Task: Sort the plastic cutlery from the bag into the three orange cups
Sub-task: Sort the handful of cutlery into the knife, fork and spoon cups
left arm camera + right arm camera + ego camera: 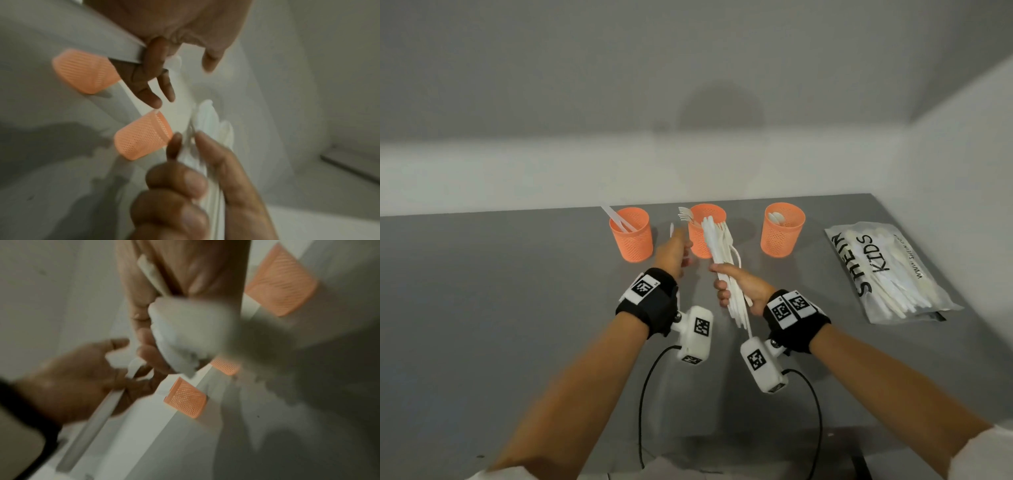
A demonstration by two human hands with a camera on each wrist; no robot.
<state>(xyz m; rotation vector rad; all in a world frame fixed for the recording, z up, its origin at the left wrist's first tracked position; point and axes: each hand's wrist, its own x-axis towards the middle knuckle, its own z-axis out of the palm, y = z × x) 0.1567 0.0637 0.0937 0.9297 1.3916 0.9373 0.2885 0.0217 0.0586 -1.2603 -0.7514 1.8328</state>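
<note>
Three orange mesh cups stand in a row at the table's far side: the left cup (pixel 631 236) holds knives, the middle cup (pixel 702 240) forks, the right cup (pixel 783 229) spoons. My right hand (pixel 739 284) grips a bundle of white cutlery (pixel 719 246) upright in front of the middle cup. My left hand (pixel 676 248), between the left and middle cups, pinches a single white cutlery piece (pixel 672 230); its kind is unclear. In the left wrist view that piece (pixel 127 48) crosses my left fingers (pixel 152 73). The bundle (pixel 185 337) is blurred in the right wrist view.
The clear plastic bag (pixel 887 274) with printed letters lies at the right of the grey table (pixel 500 291), with several white pieces inside. A grey wall runs right behind the cups. Camera cables hang near the table's front edge (pixel 643 394).
</note>
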